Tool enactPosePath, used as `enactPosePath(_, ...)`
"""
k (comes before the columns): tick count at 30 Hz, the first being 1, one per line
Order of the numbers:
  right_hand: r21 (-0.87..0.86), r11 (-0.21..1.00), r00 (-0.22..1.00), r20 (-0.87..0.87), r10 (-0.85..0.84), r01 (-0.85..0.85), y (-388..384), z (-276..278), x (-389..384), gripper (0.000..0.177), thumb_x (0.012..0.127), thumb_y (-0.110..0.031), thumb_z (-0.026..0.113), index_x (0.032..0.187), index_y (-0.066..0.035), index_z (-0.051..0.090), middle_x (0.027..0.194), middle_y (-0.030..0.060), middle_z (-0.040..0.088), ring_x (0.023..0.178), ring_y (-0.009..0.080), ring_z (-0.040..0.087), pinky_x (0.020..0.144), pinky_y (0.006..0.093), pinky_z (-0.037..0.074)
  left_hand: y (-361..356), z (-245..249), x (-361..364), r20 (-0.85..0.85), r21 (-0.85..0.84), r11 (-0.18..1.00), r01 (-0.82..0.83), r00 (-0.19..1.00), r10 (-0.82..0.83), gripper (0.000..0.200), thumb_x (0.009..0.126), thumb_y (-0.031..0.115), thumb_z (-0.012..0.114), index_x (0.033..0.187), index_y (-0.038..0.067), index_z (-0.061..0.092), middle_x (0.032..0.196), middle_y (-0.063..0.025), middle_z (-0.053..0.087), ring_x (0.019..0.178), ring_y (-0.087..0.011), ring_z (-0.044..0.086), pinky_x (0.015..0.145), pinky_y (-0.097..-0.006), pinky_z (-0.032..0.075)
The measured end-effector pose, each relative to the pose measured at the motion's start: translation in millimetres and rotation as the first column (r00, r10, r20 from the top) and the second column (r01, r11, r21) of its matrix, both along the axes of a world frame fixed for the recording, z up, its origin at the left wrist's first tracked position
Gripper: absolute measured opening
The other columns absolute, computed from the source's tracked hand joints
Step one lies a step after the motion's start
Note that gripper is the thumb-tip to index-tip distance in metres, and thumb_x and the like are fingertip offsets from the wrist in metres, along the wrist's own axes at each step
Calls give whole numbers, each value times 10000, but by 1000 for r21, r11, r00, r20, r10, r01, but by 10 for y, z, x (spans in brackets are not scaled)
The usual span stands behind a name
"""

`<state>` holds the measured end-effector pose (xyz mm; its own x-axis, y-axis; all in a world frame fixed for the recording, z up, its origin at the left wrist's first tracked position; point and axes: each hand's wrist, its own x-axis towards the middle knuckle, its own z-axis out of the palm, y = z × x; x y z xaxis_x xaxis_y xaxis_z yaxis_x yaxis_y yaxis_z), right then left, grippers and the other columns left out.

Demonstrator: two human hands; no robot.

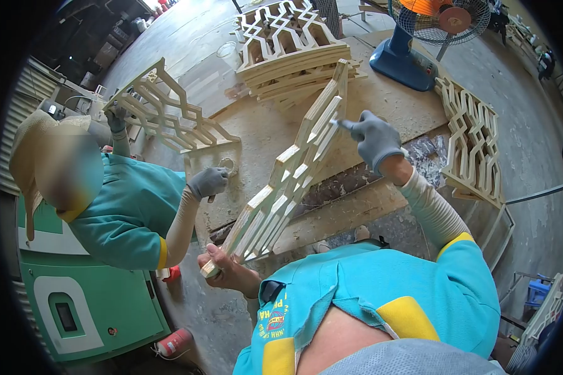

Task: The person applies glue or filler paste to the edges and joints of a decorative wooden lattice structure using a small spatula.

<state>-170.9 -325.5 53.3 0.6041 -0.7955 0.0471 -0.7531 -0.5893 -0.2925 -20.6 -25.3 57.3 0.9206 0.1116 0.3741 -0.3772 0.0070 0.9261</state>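
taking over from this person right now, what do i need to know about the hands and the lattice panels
Left hand: bare, grip closed on the lower end of the wooden lattice panel, held tilted over the workbench.
Right hand: gloved, fingertips at that panel's upper edge; whether it holds anything is unclear.
Around: a stack of lattice panels lies behind, another panel at the right, a blue fan at the back. On the left, a co-worker's gloved hand holds a separate panel.
Done: not readable from the panel.
Left: the held panel is not yet set down with the stack.

Concrete floor (535, 144); blue fan (401, 62); green machine (56, 250).
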Motion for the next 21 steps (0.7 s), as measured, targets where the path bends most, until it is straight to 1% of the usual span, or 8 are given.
enactPosePath(1,6,1000,999,47,-22,22,-32,-3,-10,525,859,-47,594,1240,-405,623,906,77,542,803,262,657,704,407,552,9,-10,2,0,6,1000,-6,1000,6,398,932,247,639,680,115,360,616,32,397,566,-28,388,501,-205,348)
enactPosePath(4,-83,995,998,-29,-59,56,-70,-25,35,496,865,-47,585,1217,-392,644,914,77,549,798,262,656,734,409,547,4,-23,8,-4,11,999,-33,999,34,401,927,239,648,677,115,360,612,35,396,562,-27,394,501,-206,362)
enactPosePath(7,-51,999,997,-74,8,-12,31,30,7,483,858,-41,591,1194,-383,660,899,75,553,790,261,654,725,409,540,-19,-13,-21,-1,18,998,-54,999,54,400,928,228,646,674,117,358,611,38,391,564,-26,391,505,-207,365)
enactPosePath(10,56,990,991,26,129,-130,-23,-36,-95,502,867,-27,539,1224,-361,648,834,66,522,710,262,595,646,408,482,-21,-13,-19,1,28,999,-46,999,46,401,933,220,640,672,121,353,615,43,378,573,-22,373,515,-201,349)
enactPosePath(13,-40,994,965,241,108,-101,71,-104,-55,536,846,-14,539,1259,-343,632,809,59,507,687,263,583,628,415,478,-50,5,-3,-17,-3,1000,-25,1000,25,403,938,216,635,673,124,346,622,47,367,584,-20,352,525,-198,327)
enactPosePath(16,-297,950,922,334,195,-94,194,-356,-39,603,816,10,534,1298,-346,605,793,53,496,661,254,571,604,402,474,-26,-72,-2,13,-42,999,-23,1000,24,399,942,217,632,680,123,347,629,49,363,589,-20,343,530,-199,320)
enactPosePath(19,-315,948,950,282,132,-39,323,-477,-72,591,785,13,596,1237,-365,642,826,37,530,679,247,600,604,368,519,-18,-97,-14,3,-45,997,-57,998,57,391,945,217,629,689,120,351,634,48,359,592,-20,342,530,-200,322)
enactPosePath(21,-248,967,955,268,128,-60,333,-447,-178,584,796,14,581,1244,-356,640,824,44,532,671,246,602,600,384,518,-7,-101,-39,31,-20,999,-49,998,49,387,946,216,629,694,118,352,639,48,354,595,-21,340,531,-200,322)
